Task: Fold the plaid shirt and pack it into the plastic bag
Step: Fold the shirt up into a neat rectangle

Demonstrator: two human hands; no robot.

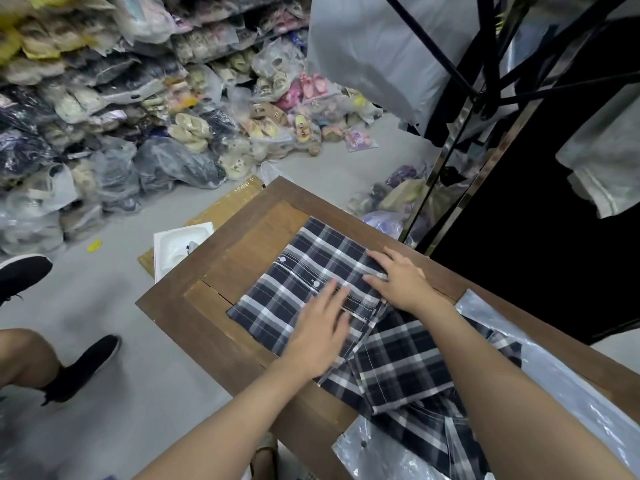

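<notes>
Both hands lie flat, fingers spread, gripping nothing: left hand (317,327) and right hand (401,280) press the shirt (298,289) on the table (194,327); the bag (540,372) lies under the right forearm.

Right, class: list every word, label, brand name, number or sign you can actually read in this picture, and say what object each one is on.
None can be read.
plaid shirt: no label or print shows, only buttons.
plastic bag: clear, no print visible.
white tray on the floor: no readable marking.
bagged goods piled behind: any labels are too small and blurred to read.
yellow scrap on the floor: too small to tell.
</notes>
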